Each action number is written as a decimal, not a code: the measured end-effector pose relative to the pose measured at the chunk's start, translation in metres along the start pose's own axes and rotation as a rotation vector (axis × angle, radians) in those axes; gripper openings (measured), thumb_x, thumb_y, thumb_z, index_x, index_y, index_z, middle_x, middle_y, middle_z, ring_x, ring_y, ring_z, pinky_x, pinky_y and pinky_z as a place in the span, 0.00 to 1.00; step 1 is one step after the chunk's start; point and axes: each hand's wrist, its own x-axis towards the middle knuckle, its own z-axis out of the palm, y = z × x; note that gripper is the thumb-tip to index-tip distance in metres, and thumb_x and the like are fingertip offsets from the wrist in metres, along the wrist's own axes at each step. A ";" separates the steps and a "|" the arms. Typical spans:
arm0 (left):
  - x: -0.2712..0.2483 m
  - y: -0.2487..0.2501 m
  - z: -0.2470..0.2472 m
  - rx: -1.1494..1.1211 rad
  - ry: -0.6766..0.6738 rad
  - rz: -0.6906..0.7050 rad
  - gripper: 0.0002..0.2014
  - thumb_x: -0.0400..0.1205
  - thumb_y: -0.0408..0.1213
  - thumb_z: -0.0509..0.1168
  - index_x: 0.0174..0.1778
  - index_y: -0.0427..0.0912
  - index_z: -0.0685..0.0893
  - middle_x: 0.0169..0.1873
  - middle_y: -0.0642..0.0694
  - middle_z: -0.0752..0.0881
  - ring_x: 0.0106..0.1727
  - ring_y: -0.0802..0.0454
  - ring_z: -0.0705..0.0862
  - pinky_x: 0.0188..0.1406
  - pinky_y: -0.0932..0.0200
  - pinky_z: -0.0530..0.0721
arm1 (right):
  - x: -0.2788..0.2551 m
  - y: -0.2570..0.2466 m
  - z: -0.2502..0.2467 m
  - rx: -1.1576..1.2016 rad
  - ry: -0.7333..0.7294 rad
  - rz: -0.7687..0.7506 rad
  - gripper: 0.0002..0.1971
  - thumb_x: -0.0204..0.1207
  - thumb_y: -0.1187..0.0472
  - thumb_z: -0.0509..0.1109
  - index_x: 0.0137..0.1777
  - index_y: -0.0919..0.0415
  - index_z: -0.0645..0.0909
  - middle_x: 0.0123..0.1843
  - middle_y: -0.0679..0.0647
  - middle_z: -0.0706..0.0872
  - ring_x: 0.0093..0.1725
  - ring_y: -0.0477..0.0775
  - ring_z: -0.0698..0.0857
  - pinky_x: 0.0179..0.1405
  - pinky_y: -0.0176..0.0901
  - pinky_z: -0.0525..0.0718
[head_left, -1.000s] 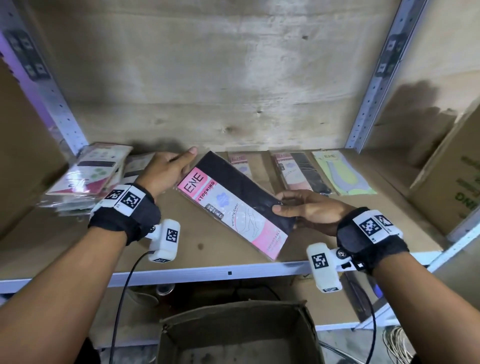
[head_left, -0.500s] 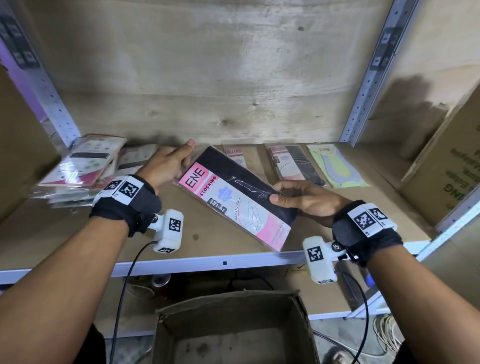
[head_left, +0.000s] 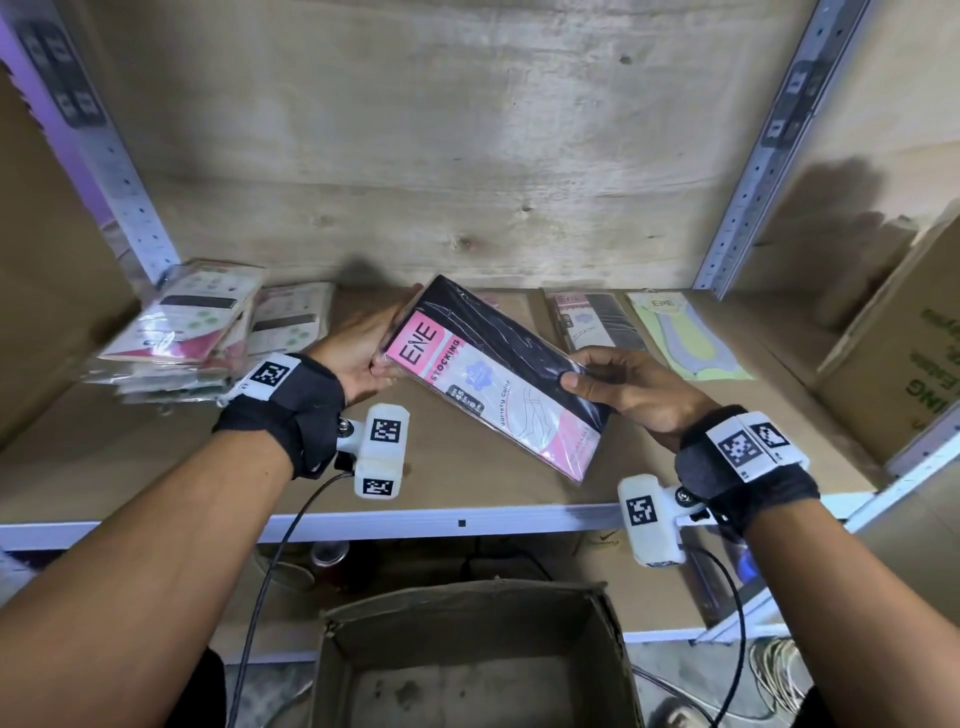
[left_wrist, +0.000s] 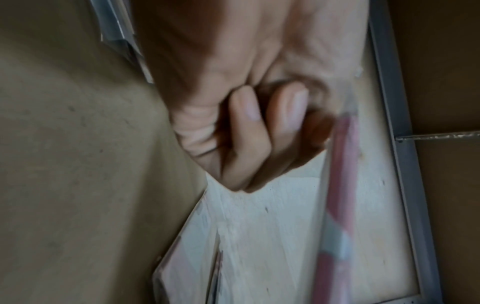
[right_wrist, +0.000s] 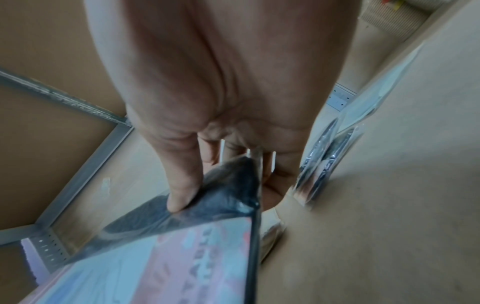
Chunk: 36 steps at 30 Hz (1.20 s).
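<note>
Lifted off the shelf (head_left: 441, 483) since a second ago, the pack (head_left: 493, 374) hangs tilted above it; my left hand (head_left: 358, 353) now grips its top end, my right hand (head_left: 628, 384) pinches its side, ready to carry.

The held packet (head_left: 493, 374) reads "ENE STOCKING", the yellow packet (head_left: 685, 338) "ENE", and the carton (head_left: 904, 364) perhaps "ING".

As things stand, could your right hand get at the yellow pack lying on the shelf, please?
Probably not yet: the right hand pinches the stocking pack. The yellow pack lies just beyond it, nothing between.
</note>
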 end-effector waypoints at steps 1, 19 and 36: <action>-0.001 0.000 0.000 0.022 -0.017 0.000 0.25 0.85 0.57 0.59 0.23 0.56 0.87 0.11 0.51 0.72 0.14 0.62 0.67 0.19 0.71 0.73 | 0.000 -0.001 0.001 -0.019 0.013 0.002 0.08 0.79 0.65 0.72 0.57 0.61 0.86 0.58 0.54 0.91 0.59 0.47 0.88 0.63 0.34 0.82; 0.009 0.001 -0.012 -0.540 0.235 -0.013 0.25 0.85 0.62 0.56 0.38 0.43 0.81 0.17 0.53 0.76 0.15 0.60 0.68 0.09 0.68 0.63 | -0.006 -0.009 0.014 0.035 0.046 0.084 0.16 0.82 0.69 0.68 0.67 0.75 0.78 0.66 0.68 0.85 0.69 0.68 0.83 0.76 0.58 0.75; 0.018 -0.010 0.088 0.134 -0.058 0.104 0.17 0.80 0.31 0.73 0.65 0.32 0.85 0.57 0.32 0.89 0.47 0.41 0.89 0.45 0.61 0.90 | 0.039 -0.009 0.012 0.525 0.417 0.107 0.09 0.83 0.70 0.64 0.41 0.62 0.76 0.39 0.59 0.84 0.37 0.56 0.84 0.31 0.43 0.82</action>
